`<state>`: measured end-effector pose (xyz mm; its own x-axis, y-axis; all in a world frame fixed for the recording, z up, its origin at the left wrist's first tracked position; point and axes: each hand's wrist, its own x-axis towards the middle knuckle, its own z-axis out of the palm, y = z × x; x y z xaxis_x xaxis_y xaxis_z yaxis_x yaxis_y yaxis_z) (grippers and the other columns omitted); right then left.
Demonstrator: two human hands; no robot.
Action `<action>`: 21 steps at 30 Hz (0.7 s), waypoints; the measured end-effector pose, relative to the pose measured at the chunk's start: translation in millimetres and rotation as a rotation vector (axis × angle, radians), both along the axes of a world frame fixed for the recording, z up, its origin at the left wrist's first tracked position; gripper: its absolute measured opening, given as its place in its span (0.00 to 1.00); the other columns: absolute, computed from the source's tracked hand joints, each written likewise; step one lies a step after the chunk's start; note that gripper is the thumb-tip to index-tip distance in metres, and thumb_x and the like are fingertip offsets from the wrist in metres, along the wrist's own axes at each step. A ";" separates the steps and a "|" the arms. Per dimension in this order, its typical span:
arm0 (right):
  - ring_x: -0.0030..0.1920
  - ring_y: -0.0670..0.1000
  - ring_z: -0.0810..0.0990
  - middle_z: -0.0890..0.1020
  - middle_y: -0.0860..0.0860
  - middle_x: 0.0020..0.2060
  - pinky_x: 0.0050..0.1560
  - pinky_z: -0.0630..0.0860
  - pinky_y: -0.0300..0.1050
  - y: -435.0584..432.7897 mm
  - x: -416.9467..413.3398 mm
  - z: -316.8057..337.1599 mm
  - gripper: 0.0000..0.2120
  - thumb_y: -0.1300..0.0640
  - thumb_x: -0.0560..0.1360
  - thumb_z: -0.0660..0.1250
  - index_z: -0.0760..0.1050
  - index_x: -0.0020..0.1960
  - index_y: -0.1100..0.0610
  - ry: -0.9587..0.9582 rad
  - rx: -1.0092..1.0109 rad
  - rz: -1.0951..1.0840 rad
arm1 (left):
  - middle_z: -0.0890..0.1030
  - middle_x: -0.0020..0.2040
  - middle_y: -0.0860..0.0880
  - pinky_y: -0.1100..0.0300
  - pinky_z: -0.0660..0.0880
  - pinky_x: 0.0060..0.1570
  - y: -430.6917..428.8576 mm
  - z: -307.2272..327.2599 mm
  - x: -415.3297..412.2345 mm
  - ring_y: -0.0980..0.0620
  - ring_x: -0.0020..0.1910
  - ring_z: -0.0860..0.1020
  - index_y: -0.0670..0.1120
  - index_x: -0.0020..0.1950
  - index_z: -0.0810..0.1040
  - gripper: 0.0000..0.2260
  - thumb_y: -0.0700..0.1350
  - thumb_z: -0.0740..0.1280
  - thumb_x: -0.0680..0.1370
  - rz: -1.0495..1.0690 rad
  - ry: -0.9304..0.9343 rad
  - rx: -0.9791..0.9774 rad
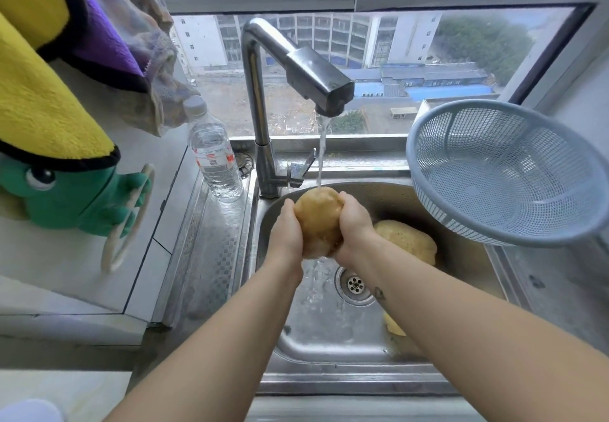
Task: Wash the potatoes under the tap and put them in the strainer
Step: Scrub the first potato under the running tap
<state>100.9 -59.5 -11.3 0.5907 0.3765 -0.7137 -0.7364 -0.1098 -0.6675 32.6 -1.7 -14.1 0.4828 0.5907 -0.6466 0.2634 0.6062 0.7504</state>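
A large brown potato point(318, 220) is held over the steel sink point(329, 375), under the water running from the chrome tap point(316, 73). My left hand point(286, 233) grips its left side and my right hand point(354, 227) wraps its right side. A second potato point(407, 240) lies in the sink to the right, partly behind my right forearm. A third potato point(393, 324) shows as a yellow sliver beneath that forearm. The pale blue plastic strainer point(507, 171) sits tilted on the sink's right rim, with nothing in it.
A clear water bottle point(214, 154) stands on the drainboard left of the tap. Yellow and purple towels point(49, 92) and a green plush towel holder point(75, 197) hang at the left wall. The sink drain point(355, 284) is open. A window lies behind the tap.
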 end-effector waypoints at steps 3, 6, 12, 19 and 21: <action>0.58 0.61 0.77 0.79 0.59 0.58 0.62 0.74 0.62 4.0 -2.4 5.7 0.23 0.42 0.80 0.52 0.73 0.64 0.56 -0.029 -0.058 0.086 | 0.84 0.53 0.43 0.44 0.78 0.55 1.4 -0.5 -8.5 0.44 0.52 0.82 0.49 0.59 0.80 0.30 0.68 0.52 0.74 -0.016 0.017 0.047; 0.58 0.56 0.78 0.80 0.53 0.55 0.64 0.72 0.57 9.7 -15.0 4.2 0.23 0.41 0.79 0.54 0.76 0.60 0.57 -0.398 -0.127 0.147 | 0.83 0.52 0.43 0.44 0.79 0.53 3.4 -3.1 -12.7 0.44 0.50 0.82 0.50 0.58 0.79 0.31 0.70 0.49 0.75 -0.007 0.028 -0.056; 0.52 0.44 0.79 0.81 0.47 0.52 0.56 0.73 0.36 -5.8 -26.6 -3.0 0.34 0.33 0.61 0.65 0.76 0.61 0.51 -1.046 -0.070 0.292 | 0.81 0.52 0.42 0.49 0.79 0.42 8.5 6.5 -16.4 0.44 0.49 0.80 0.49 0.54 0.78 0.30 0.70 0.48 0.76 -0.107 0.090 -0.155; 0.52 0.42 0.77 0.80 0.47 0.51 0.57 0.70 0.31 -16.6 -11.3 -3.7 0.22 0.41 0.65 0.68 0.79 0.55 0.50 -1.189 -0.010 0.416 | 0.82 0.54 0.44 0.44 0.79 0.46 7.6 8.2 -19.6 0.42 0.51 0.80 0.50 0.57 0.77 0.29 0.70 0.49 0.76 -0.248 0.118 -0.222; 0.50 0.43 0.78 0.81 0.46 0.48 0.53 0.72 0.32 -15.2 -9.3 -3.5 0.20 0.41 0.66 0.67 0.79 0.53 0.50 -1.079 -0.057 0.317 | 0.82 0.52 0.47 0.47 0.78 0.53 1.3 10.8 -17.1 0.48 0.51 0.81 0.53 0.53 0.77 0.22 0.65 0.50 0.79 -0.249 0.049 -0.031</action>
<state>91.6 -74.7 -14.8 0.7928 0.6025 0.0921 0.2897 -0.2397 -0.9266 15.6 -0.4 -3.4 0.5782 0.4373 -0.6888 0.4430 0.5407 0.7151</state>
